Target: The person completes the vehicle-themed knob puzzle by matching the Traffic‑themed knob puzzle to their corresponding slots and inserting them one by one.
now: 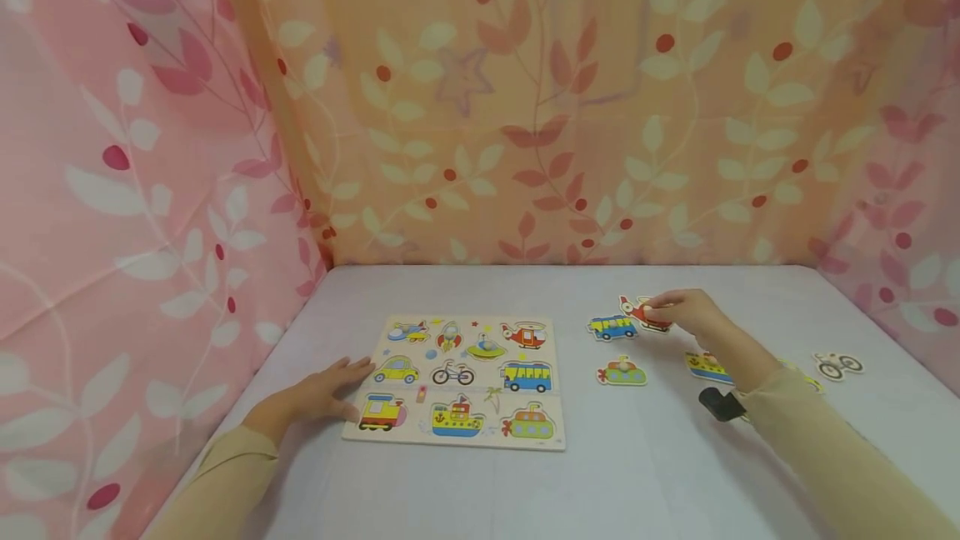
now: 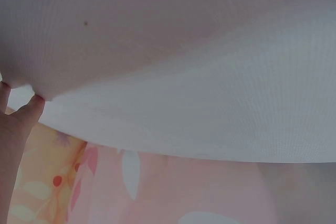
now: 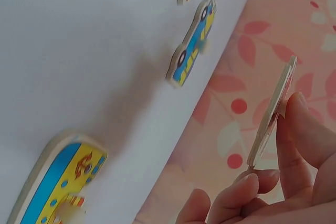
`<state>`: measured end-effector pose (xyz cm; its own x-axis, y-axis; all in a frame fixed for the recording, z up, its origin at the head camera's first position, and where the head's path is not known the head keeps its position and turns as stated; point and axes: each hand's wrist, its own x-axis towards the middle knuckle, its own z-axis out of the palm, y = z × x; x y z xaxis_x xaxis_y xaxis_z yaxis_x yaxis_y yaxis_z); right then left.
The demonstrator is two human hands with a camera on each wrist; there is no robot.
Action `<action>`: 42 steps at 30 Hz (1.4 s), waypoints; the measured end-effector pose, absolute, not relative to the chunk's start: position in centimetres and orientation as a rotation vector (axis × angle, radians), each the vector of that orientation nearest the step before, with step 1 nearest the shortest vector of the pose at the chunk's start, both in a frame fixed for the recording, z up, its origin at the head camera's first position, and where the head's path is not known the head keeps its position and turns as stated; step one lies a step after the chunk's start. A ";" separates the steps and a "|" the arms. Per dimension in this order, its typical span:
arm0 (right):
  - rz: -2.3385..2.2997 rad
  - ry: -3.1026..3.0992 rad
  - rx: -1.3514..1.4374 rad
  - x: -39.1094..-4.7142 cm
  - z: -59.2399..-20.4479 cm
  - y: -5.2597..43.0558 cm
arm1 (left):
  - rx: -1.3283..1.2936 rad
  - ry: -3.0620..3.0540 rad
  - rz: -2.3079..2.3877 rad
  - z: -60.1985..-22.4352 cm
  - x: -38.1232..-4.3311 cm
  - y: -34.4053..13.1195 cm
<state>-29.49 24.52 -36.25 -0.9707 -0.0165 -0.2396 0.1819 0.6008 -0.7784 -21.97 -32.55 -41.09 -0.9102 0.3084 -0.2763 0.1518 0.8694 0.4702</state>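
Right hand [image 1: 686, 312] pinched flat red wooden helicopter puzzle piece [image 1: 643, 312], lifted just above white table [image 1: 675, 473], beside blue bus piece [image 1: 612, 327]. Left hand [image 1: 322, 394] flat, fingers relaxed, touching wooden vehicle puzzle board [image 1: 463, 377].

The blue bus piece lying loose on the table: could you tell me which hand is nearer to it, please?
Right. The right hand holds a red piece just beside the bus piece; the left hand rests across the puzzle board.

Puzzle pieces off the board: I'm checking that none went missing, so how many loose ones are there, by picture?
Helicopter, pinched by the right hand: 1
Bus: 1
Submarine: 1
Boat, partly behind the arm: 1
Bicycle: 1
Total: 5 plainly seen; a yellow edge behind the sleeve may be another.
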 end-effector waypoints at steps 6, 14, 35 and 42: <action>-1.330 2.600 0.103 -29.6 -36.5 22.7 | 0.317 2.695 0.641 -41.0 -22.0 -32.4; -1.410 2.564 0.104 -29.6 -36.8 20.6 | 0.349 2.696 0.638 -40.9 -22.0 -32.4; -1.440 2.517 0.078 -29.9 -38.3 16.3 | 0.325 2.673 0.641 -41.1 -22.3 -32.3; -1.465 2.468 0.081 -30.1 -38.9 14.5 | 0.303 2.674 0.643 -41.2 -22.2 -32.4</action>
